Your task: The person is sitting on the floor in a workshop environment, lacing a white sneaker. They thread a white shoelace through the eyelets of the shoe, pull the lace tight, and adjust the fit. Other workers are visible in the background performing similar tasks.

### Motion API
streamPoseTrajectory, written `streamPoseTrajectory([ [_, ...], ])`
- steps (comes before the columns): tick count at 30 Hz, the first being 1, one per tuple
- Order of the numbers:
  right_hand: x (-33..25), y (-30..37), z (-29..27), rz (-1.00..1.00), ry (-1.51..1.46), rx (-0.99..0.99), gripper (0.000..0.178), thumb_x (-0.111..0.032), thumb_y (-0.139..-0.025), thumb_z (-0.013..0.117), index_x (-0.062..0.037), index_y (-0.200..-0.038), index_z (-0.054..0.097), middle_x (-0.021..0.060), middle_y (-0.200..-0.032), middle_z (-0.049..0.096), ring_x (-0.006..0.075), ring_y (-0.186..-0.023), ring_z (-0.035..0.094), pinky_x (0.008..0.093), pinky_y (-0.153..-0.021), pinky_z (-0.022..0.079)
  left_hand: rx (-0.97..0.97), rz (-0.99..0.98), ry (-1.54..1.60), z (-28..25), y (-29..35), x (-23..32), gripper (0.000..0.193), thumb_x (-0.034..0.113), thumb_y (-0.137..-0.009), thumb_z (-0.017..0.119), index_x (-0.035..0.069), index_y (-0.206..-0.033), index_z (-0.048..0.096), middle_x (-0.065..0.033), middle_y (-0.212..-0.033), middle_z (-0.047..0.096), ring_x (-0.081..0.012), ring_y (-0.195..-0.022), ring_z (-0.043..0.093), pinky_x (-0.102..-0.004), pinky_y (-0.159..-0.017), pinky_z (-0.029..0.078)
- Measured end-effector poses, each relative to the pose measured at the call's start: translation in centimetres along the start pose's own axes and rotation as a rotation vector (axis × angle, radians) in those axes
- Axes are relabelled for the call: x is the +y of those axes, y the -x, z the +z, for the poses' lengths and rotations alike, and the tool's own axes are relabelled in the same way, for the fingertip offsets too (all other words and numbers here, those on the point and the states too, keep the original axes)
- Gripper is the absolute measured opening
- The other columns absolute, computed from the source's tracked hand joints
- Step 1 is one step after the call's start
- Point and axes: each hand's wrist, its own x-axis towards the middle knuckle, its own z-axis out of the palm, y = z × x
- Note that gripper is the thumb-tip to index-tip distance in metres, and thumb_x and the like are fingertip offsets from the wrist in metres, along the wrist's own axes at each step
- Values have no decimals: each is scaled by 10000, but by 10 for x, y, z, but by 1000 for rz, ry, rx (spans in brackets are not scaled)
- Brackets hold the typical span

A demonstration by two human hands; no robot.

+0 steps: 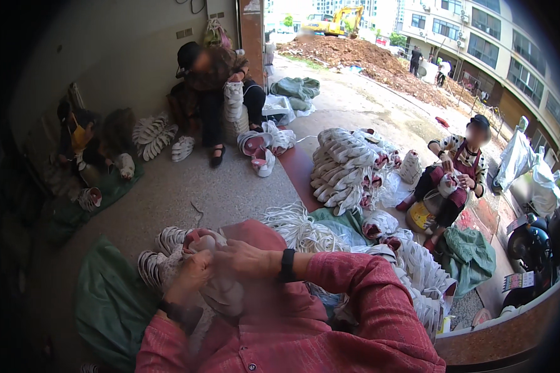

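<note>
Shoe: a white shoe (pixel 225 297) with a pink lining, in front of the person's body, partly covered by both hands.
Shoe's long axis: seems to run from the pink opening, on the far side, down to the rounded white end nearer the body; the hands hide the middle.
Left hand (pixel 195 271): over the shoe's left side, just below the opening; fingers curled, tips drawn together.
Right hand (pixel 246 260): comes in from the shoe's right, fingers bent toward its middle, meeting the left hand's tips.
Nearer hand: neither clearly; both lie over the shoe.
Pinch: blur hides whether a lace or the upper is between the fingertips; cannot tell.
Stacked shoes (pixel 148 268): just left of the shoe.
Lace heap (pixel 305 229): beyond the shoe, to its right.
</note>
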Motion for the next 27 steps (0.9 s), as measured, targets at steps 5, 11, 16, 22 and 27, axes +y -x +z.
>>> streamPoseTrajectory([
  [5, -2, -6, 6, -4, -39, 38, 133, -199, -781, 662, -106, -874, 674, 70, -978, 576, 260, -907, 599, 413, -806, 460, -46, -196, 33, -4, 2, -16, 155, 78, -894, 670, 15, -1032, 700, -22, -899, 674, -107, -885, 636, -295, -791, 511],
  [11, 5, 1, 8, -3, -39, 41, 124, -190, -758, 674, -118, -859, 686, 51, -995, 578, 231, -912, 598, 397, -811, 461, -88, -244, 47, -7, -10, -5, 299, 241, -841, 749, 62, -1078, 714, -94, -966, 723, -135, -932, 673, -326, -797, 524],
  [16, 7, 5, 9, -3, 19, 72, 147, -191, -704, 692, -134, -839, 678, 40, -973, 560, 209, -908, 590, 382, -793, 466, 12, -131, -153, -3, -10, 6, 233, 187, -830, 723, 68, -1028, 754, -104, -888, 724, -188, -857, 697, -325, -775, 529],
  [22, 6, 5, 11, 28, -19, 31, 99, -178, -760, 675, -127, -791, 596, 65, -877, 497, 237, -836, 536, 367, -754, 442, 478, -80, 32, -37, -3, -8, 129, 120, -843, 722, 41, -931, 776, -86, -799, 716, -172, -731, 682, -311, -685, 532],
  [27, -5, -2, -3, 248, -231, -41, 237, -173, -759, 727, -97, -958, 623, 103, -962, 545, 309, -928, 585, 422, -797, 466, 838, -171, 400, -110, 61, 12, 149, 144, -904, 746, 17, -980, 763, -30, -784, 708, -70, -639, 632, -204, -579, 495],
])
